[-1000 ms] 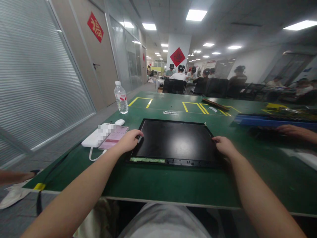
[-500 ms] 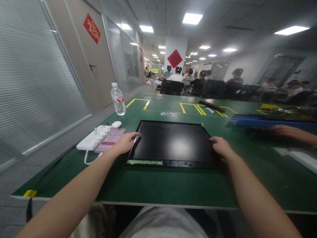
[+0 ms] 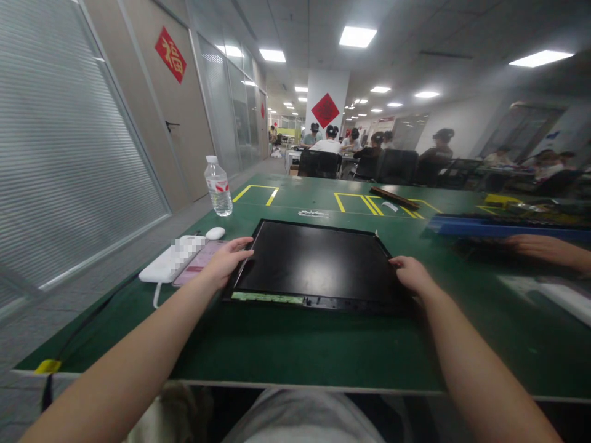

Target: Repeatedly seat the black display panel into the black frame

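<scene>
A black flat screen panel (image 3: 314,261) lies on the green table (image 3: 300,344), its near edge showing a green circuit strip (image 3: 266,298). My left hand (image 3: 226,259) holds the panel's left edge, fingers curled around it. At the right edge, my right hand (image 3: 410,275) grips the panel with bent fingers. The left side of the panel looks raised slightly off the table.
Left of the panel lie a pink phone (image 3: 196,272), a white power bank (image 3: 166,266) with a cable, and a small white case (image 3: 215,233). A water bottle (image 3: 217,186) stands behind. Another person's hand (image 3: 540,248) rests at the right by a blue tray (image 3: 503,225). Seated people work beyond.
The panel's left edge has shifted left and lifted a little with my left hand. My right hand stays on the right edge.
</scene>
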`<state>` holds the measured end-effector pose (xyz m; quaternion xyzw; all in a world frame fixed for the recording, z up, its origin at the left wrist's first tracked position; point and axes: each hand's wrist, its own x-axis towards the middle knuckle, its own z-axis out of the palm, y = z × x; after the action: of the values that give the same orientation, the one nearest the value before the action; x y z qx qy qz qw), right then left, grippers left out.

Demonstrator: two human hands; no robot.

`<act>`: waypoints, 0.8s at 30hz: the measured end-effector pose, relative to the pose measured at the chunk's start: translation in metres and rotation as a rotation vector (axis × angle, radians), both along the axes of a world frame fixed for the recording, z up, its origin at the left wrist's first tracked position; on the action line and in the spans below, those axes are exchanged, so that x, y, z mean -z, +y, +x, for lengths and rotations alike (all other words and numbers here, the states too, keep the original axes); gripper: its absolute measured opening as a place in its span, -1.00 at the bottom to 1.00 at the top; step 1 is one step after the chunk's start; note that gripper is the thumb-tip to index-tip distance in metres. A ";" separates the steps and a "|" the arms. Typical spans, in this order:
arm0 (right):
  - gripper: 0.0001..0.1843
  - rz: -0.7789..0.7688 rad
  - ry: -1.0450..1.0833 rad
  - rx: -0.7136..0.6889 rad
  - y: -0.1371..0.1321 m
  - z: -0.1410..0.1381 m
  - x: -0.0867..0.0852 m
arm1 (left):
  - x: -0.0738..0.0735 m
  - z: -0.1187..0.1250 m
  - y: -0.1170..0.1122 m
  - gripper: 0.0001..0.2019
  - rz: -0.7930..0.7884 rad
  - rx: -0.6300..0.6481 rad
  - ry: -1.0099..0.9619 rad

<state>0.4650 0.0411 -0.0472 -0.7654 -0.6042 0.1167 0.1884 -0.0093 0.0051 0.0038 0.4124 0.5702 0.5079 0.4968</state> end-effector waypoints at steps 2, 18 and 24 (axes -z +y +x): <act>-0.46 0.005 0.001 -0.005 0.001 0.001 0.001 | 0.001 0.000 0.001 -0.44 -0.038 -0.005 -0.073; -0.46 -0.015 -0.026 -0.026 -0.005 -0.006 -0.007 | -0.002 0.002 -0.003 -0.25 -0.178 0.043 -0.136; -0.45 -0.014 -0.017 -0.020 -0.006 -0.008 -0.008 | 0.003 0.001 -0.001 -0.37 -0.080 0.060 -0.181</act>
<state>0.4571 0.0354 -0.0395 -0.7617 -0.6124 0.1162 0.1769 -0.0081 0.0041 0.0003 0.3618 0.5302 0.5046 0.5773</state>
